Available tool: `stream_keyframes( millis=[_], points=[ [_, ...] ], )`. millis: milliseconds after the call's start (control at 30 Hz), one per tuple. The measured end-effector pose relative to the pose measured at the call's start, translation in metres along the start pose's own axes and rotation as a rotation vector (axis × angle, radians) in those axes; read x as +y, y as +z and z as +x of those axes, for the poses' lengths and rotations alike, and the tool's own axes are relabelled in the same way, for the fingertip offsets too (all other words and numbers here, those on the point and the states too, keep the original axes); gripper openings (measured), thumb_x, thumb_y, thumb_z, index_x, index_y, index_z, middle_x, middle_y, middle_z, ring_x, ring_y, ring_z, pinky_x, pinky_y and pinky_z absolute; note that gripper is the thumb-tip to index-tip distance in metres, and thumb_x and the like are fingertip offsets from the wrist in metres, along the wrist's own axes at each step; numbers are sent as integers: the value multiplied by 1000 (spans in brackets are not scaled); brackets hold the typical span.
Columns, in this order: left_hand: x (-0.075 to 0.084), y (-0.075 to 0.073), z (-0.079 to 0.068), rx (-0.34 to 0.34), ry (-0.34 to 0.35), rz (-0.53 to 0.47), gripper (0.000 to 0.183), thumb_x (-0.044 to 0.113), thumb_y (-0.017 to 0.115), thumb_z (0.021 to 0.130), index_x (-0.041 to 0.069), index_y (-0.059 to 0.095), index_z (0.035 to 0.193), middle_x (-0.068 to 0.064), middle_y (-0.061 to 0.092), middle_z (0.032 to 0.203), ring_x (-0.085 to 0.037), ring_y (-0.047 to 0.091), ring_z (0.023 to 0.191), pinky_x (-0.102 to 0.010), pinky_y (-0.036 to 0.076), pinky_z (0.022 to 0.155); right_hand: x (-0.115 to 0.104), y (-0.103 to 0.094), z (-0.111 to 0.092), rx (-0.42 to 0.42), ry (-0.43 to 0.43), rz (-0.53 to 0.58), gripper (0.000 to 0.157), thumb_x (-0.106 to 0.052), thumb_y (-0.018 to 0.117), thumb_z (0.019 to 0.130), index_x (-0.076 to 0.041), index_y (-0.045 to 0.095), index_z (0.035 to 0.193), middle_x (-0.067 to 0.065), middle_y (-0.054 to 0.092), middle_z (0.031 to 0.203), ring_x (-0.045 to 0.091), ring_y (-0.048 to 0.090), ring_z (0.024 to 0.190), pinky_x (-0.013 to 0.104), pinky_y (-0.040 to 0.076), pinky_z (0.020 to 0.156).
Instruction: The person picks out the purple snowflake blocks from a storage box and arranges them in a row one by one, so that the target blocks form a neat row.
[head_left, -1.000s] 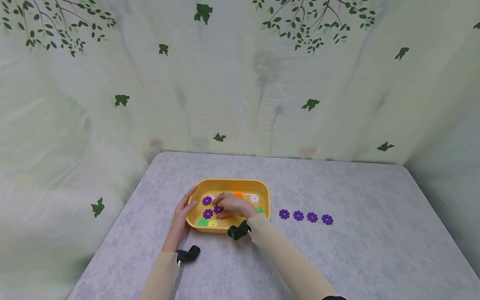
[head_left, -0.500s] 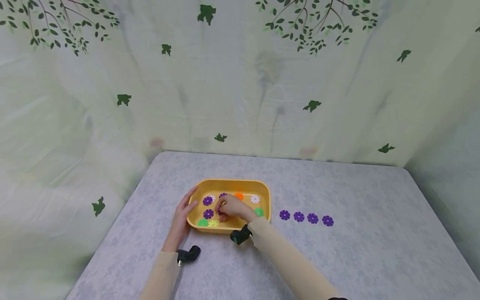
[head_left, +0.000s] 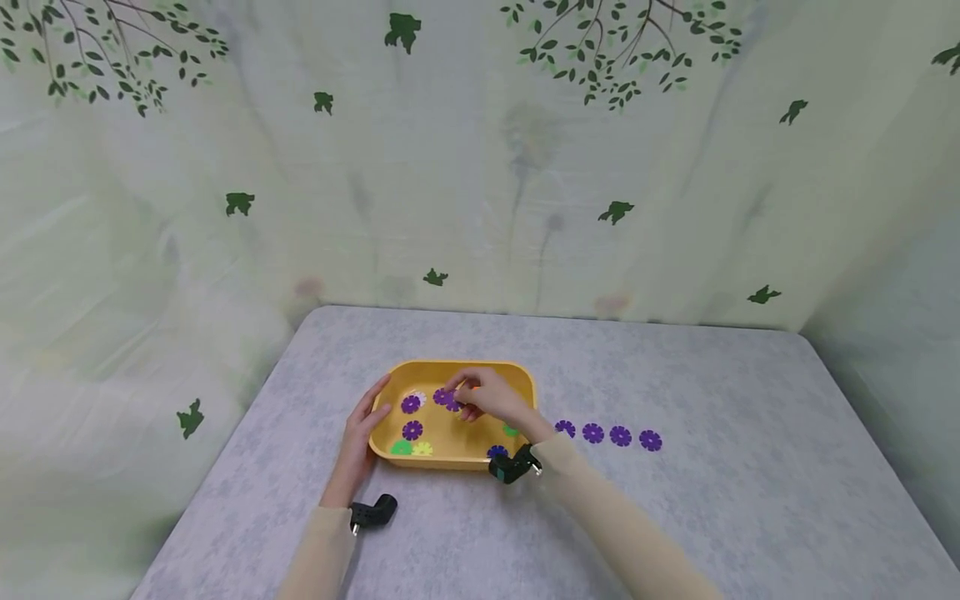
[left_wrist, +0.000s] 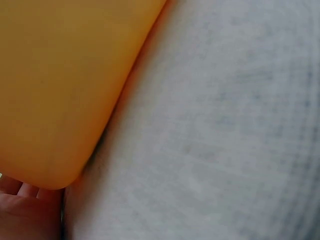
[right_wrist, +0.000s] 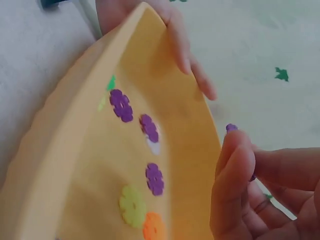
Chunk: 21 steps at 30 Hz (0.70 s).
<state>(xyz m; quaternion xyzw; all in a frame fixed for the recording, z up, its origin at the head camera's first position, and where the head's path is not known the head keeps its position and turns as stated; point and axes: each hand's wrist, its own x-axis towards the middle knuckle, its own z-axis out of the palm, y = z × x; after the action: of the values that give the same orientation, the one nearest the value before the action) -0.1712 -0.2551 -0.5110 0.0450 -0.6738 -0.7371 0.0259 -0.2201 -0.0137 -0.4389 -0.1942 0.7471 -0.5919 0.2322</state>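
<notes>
The yellow tray point(head_left: 450, 433) lies on the table. My left hand point(head_left: 356, 440) holds its left end, thumb over the rim and fingers along the outside. Above the tray, my right hand point(head_left: 495, 400) pinches a purple snowflake disc point(right_wrist: 231, 127) between thumb and fingers; most of that disc is hidden. Inside the tray lie more purple discs point(head_left: 412, 430), a green disc point(head_left: 401, 447), a yellow disc point(head_left: 423, 448) and a dark blue disc point(head_left: 497, 451). The right wrist view also shows an olive-yellow disc point(right_wrist: 132, 206) and an orange disc point(right_wrist: 153, 227).
To the right of the tray, several purple discs point(head_left: 620, 436) lie in a row on the grey table point(head_left: 720, 500). A leaf-patterned curtain point(head_left: 480, 167) hangs behind the table and along its sides.
My right hand has moved up and to the right within the tray, lifting a purple disc. The dark blue disc has come into view. My left hand stays on the tray.
</notes>
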Motion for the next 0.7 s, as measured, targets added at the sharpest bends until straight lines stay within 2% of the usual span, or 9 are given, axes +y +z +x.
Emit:
stream_keyframes(
  millis=[67,200,467,600,700],
  points=[
    [-1,0,0,-5,0,-6,48,16,48,101,17,39,147,4,30,153,-11,18,141,-34,18,115,0,-8,-5,-2,-5,29,21,-2,51,97,8,61,113,13,62,85,30,63,66,51,55,73],
    [-1,1,0,-18,2,-8,48,17,48,101,16,37,148,3,28,154,-12,16,142,-35,17,115,1,-29,-15,21,14,51,24,-4,52,97,8,58,117,14,61,88,21,61,63,50,55,74],
    [-1,1,1,-14,3,-5,48,17,48,101,17,38,148,4,29,154,-12,18,142,-35,18,115,13,-74,-42,122,36,66,23,-6,51,97,5,57,117,15,64,93,18,59,65,30,57,66],
    [-2,1,1,-12,-9,-10,48,16,48,101,17,39,148,4,29,154,-12,18,141,-34,20,114,25,-95,-59,162,50,71,23,-8,49,98,5,55,117,18,62,92,20,60,67,33,56,69],
    [-1,2,1,-17,-17,-27,49,16,48,101,17,37,148,3,28,154,-12,19,142,-32,21,114,37,-112,-71,189,56,64,24,-9,49,99,5,54,117,21,61,91,21,60,68,39,57,72]
  ],
)
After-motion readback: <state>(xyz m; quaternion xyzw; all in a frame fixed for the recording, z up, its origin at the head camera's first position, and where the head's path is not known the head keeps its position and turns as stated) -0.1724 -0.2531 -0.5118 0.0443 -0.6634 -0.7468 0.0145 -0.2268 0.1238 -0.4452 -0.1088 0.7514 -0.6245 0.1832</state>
